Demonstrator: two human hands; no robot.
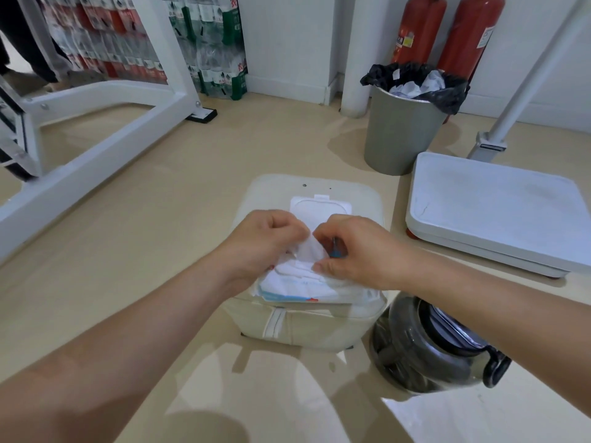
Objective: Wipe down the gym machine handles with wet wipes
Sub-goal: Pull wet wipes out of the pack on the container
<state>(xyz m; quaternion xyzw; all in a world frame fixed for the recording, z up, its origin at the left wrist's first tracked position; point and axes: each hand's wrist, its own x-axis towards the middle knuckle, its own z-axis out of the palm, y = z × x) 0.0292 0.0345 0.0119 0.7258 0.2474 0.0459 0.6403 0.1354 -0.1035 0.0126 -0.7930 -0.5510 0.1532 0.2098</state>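
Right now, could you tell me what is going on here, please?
A person is taking a wet wipe from the pack, which lies with its lid flipped open on a cream padded seat. The left hand and the right hand both pinch the wipe at the opening. It is not yet free of the pack.

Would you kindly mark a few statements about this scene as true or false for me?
1. The white wet-wipe pack lies on the cream padded stool, flip lid open. True.
2. The left hand rests flat on the floor. False: it pinches a white wipe at the pack.
3. The grey round bin is empty. False: crumpled white paper fills it.
4. Two red fire extinguishers stand behind the bin. True.
5. The right hand holds the pack. True.
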